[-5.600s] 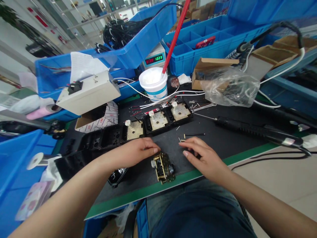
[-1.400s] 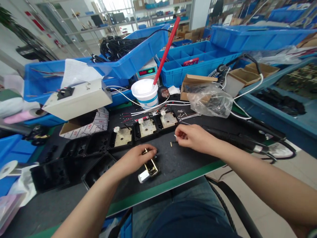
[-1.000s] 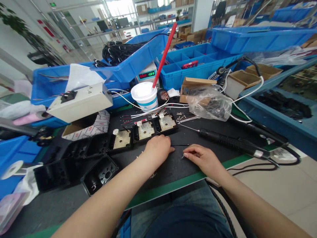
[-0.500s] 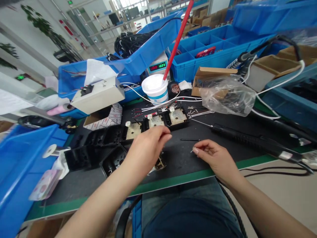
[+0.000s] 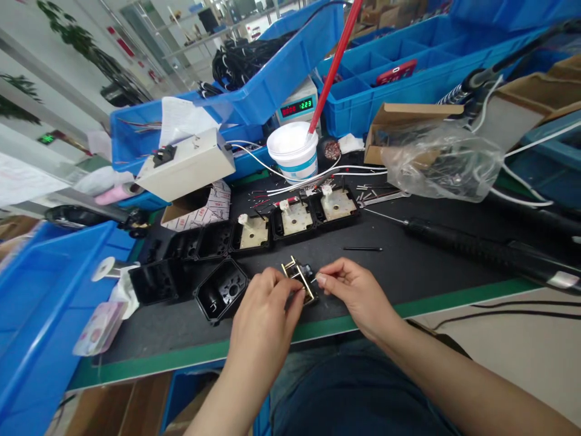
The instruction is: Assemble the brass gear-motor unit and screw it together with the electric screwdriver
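Just below the centre of the frame, the left hand (image 5: 265, 303) pinches a small brass-framed assembly (image 5: 300, 282) above the black mat (image 5: 408, 266), while the right hand (image 5: 351, 289) pinches what looks like a thin pin against it. A loose grip could drop the pin among the scattered pins, or tip the assembly toward the open black housing (image 5: 222, 290) just left

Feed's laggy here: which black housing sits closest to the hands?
The empty black housing tilted just beside the left hand; the others sit farther back.
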Tool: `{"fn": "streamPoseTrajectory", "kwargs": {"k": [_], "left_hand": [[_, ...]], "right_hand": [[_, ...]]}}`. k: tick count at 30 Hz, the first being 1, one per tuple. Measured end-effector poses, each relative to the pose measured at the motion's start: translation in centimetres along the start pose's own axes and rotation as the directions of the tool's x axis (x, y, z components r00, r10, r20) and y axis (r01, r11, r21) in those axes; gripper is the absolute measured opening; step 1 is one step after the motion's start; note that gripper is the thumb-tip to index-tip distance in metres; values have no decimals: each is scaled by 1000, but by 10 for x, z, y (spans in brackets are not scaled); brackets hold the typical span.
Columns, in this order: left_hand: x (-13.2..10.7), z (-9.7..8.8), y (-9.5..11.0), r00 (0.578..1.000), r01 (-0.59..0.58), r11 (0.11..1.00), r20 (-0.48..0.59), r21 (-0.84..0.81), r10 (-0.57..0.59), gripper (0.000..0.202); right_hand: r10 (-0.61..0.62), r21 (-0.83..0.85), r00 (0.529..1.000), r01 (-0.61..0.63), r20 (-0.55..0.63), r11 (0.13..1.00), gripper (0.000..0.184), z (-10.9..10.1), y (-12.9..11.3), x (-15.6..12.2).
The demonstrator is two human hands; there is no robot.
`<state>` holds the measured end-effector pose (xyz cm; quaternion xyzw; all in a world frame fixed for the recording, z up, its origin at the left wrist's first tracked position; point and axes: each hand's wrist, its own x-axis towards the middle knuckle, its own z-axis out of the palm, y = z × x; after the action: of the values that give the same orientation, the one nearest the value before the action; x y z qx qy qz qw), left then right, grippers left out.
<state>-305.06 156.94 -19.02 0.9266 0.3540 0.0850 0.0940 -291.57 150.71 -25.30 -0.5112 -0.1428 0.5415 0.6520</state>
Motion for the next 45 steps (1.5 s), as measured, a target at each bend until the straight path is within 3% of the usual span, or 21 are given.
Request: {"fn": "streamPoseTrajectory", "kwargs": {"k": [6, 12, 19, 23, 25, 28, 31, 33, 35, 36, 37, 38, 40, 43, 44, 45], "left_hand": [[10, -2, -1, 988, 95, 989, 133, -111, -80, 11], [9, -1, -2, 973, 166, 971, 190, -174, -132, 11], [7, 1, -7, 975, 183, 948, 172, -260, -141, 9], [2, 2, -11, 983, 158, 936, 137, -314, -120, 9], [-1, 3, -15, 989, 135, 922, 105, -363, -104, 8], [-7, 7, -23, 994, 105, 896, 52, -432, -91, 6], [-14, 15, -33, 996, 84, 870, 23, -487, -83, 5], [-20, 22, -40, 997, 66, 849, -8, -524, -82, 5], [-27, 28, -47, 995, 55, 830, -44, -556, -95, 6], [-30, 31, -49, 993, 53, 821, -59, -569, -105, 6], [-33, 34, -51, 991, 52, 812, -70, -581, -114, 6], [-35, 36, -53, 990, 55, 804, -73, -592, -122, 6], [-39, 40, -56, 988, 67, 789, -67, -611, -136, 6], [-41, 43, -57, 987, 77, 768, -63, -636, -150, 6], [-41, 44, -58, 986, 74, 762, -68, -643, -153, 6], [-41, 44, -58, 985, 70, 758, -74, -649, -155, 6]], "right_hand": [[51, 63, 999, -51, 4, 997, 24, 6, 1, -1], [52, 92, 999, -53, 7, 994, 26, 8, 5, -2], [-11, 102, 1000, 11, -6, 995, 23, 12, 16, -5], [-173, -24, 984, 174, 33, 984, 13, 11, 22, -9], [-300, -158, 948, 314, 107, 936, 8, 8, 23, -12], [-394, -392, 871, 485, 292, 782, 18, 6, 22, -20], [-367, -525, 802, 589, 471, 615, 33, 2, 16, -29], [-296, -569, 810, 572, 507, 591, 38, -10, 9, -36], [-236, -607, 907, 410, 349, 681, 34, -33, -1, -44], [-221, -588, 958, 287, 183, 757, 30, -49, -6, -48], [-220, -518, 973, 155, -67, 841, 27, -68, -10, -53], [-213, -393, 930, 84, -300, 916, 26, -89, -14, -59], [-134, -112, 760, 80, -636, 990, 19, -130, -19, -71], [10, 83, 485, 129, -874, 988, 16, -174, -20, -85], [19, 93, 436, 150, -900, 984, 19, -181, -20, -86], [13, 96, 423, 177, -906, 980, 22, -184, -21, -86]]}}
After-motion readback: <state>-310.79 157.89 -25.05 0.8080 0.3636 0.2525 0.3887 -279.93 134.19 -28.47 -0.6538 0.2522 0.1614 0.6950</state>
